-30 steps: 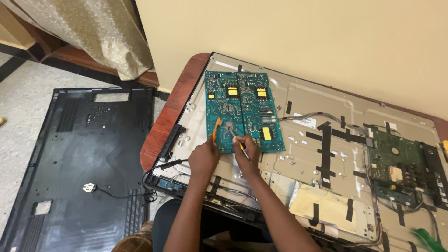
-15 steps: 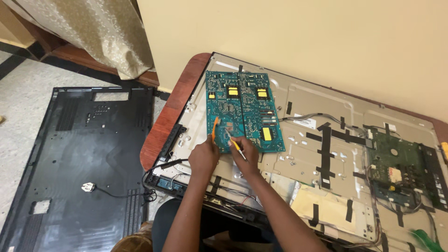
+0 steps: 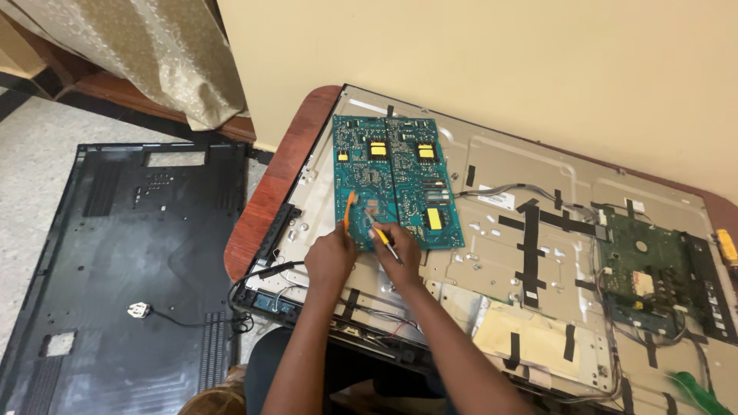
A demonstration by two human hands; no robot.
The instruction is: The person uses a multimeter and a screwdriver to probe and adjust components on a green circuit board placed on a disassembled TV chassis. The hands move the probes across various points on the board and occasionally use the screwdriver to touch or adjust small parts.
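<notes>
1. The blue-green circuit board (image 3: pixel 392 180) lies flat at the left end of the open TV back (image 3: pixel 538 253).
2. The left hand (image 3: pixel 330 257) pinches an orange tool (image 3: pixel 350 211) at the board's near edge.
3. The right hand (image 3: pixel 398 247) grips a yellow-tipped tool (image 3: pixel 382 237) there too.
4. The board looks thin, stiff and easy to break. Hold it by its edges.

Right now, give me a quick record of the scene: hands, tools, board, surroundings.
left hand: holds an orange tool against the blue-green circuit board
right hand: holds a thin yellow-handled tool, tip at the board's lower edge
board: lies flat on the opened television's metal chassis
second board: green circuit board, far right of chassis
support: reddish wooden table
floor: black plastic back cover lying left of the table
</notes>
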